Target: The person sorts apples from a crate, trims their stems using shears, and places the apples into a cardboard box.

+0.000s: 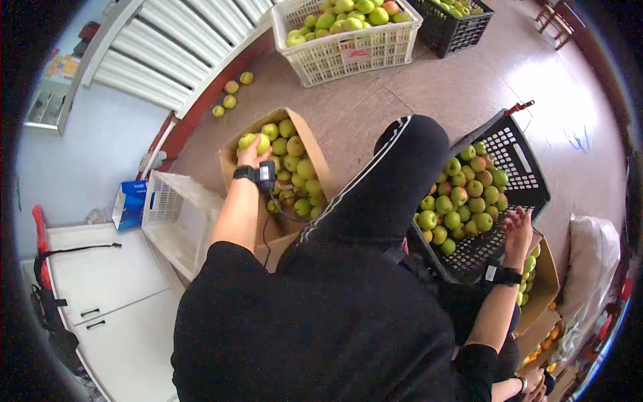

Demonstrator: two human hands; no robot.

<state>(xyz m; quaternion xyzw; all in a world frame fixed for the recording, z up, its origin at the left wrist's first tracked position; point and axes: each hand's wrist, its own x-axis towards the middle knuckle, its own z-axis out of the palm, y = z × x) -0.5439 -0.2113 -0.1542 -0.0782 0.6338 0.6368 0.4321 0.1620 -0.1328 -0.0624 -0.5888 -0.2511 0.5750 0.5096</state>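
My left hand [252, 154] holds green apples [262, 143] at the upper left part of a cardboard box [313, 147]. That box is filled with green and reddish apples. On the right, my right hand [517, 231] is over the lower right part of a black plastic crate [519, 157], fingers apart and nothing in them. Many apples [459, 195] lie in the crate, to the left of that hand. The crate is tilted beside my knee.
A white crate of apples [355, 57] and a black crate [462, 32] stand ahead. Loose apples [230, 102] lie by the radiator [167, 47]. An empty white crate [181, 214] is at left. Another person's hands [534, 383] show at the lower right, near oranges.
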